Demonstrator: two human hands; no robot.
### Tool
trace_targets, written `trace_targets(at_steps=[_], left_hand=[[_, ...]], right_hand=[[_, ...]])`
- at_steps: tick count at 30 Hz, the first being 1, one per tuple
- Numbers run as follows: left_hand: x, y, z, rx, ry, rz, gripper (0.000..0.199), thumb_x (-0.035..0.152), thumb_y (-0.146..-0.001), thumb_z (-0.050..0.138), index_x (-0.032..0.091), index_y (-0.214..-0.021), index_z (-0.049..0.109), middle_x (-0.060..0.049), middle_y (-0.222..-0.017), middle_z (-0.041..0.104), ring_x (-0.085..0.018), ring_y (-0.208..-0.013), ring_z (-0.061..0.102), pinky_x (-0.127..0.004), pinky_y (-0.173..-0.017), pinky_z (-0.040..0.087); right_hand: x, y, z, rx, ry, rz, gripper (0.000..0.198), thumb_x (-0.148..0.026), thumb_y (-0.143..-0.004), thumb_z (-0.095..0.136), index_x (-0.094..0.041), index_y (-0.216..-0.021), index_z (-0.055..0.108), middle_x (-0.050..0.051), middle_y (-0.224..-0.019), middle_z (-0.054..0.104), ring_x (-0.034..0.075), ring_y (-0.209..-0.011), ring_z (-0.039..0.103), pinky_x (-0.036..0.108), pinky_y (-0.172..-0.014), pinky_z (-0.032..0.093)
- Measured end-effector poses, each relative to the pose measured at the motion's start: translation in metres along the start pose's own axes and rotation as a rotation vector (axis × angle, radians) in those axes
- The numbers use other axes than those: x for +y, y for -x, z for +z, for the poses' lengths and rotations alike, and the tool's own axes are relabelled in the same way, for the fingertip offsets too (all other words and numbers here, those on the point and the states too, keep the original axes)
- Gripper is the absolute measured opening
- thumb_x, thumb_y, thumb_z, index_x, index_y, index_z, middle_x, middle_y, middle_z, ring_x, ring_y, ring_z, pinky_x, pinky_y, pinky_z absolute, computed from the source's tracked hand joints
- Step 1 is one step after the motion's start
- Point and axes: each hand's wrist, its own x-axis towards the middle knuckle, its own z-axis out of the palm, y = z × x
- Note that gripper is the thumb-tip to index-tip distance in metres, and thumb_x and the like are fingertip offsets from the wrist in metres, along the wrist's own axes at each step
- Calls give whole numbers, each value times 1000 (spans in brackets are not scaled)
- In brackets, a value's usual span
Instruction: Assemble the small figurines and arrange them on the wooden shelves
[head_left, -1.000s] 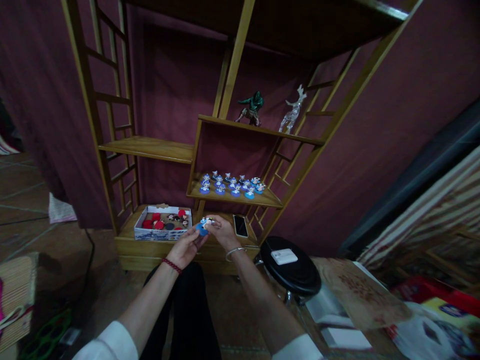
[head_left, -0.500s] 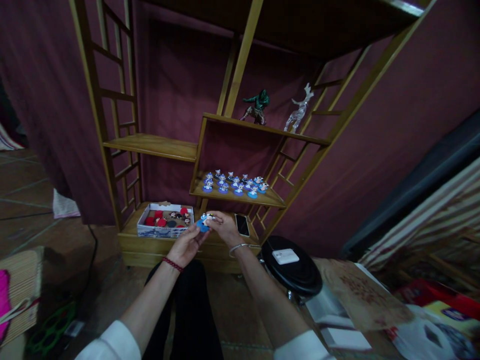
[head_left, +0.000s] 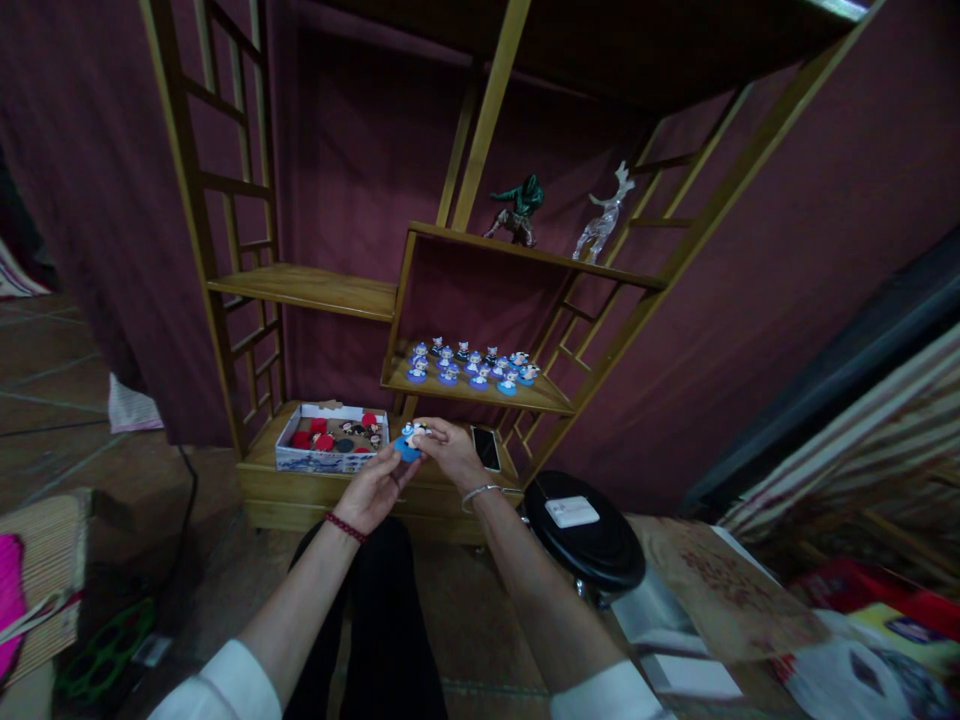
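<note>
Between my two hands is a small figurine [head_left: 409, 444] with a round blue base and a white and dark upper part. My left hand [head_left: 375, 490] grips the base from the lower left, fingertips at its edge. From the right, my right hand [head_left: 448, 450] pinches the upper part between thumb and fingers. Beyond them, several similar figurines [head_left: 479, 377] on blue and purple bases stand in rows on a low wooden shelf [head_left: 544, 398]. To the left sits an open cardboard box [head_left: 322, 462] holding red pieces and more small figures.
A phone [head_left: 486, 448] lies right of my hands on the cabinet's bottom board. Higher up stand a green-hooded figure [head_left: 517, 210] and a clear deer statue [head_left: 604, 215]. A black round stool [head_left: 585, 545] with a white item on it is at the right.
My hands and the figurine stay almost in place, the figurine turned or tilted very slightly. The view has shifted a little.
</note>
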Motion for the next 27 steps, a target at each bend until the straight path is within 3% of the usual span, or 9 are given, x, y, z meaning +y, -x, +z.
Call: trace_targets(at_steps=[17,27], left_hand=[[-2,-1,2,47,4,-8,19,10,-71,60,15,-88,61,-4,-91,63,-13,-88,57,-28,-88,40],[-4,2,0,70,34,-24,16,7,-70,60,15,-84,62,-1,-87,64,-11,-84,57,-30,-89,39]], right_hand=[[4,-1,-4,-52,98,-58,29,-28,-62,60,-19,-89,57,-1,-75,62,10,-62,55,20,-53,43],[-9,2,-8,-128,498,-173,25,-24,-68,56,-21,-93,58,-1,-78,63,11,-66,55,21,-59,43]])
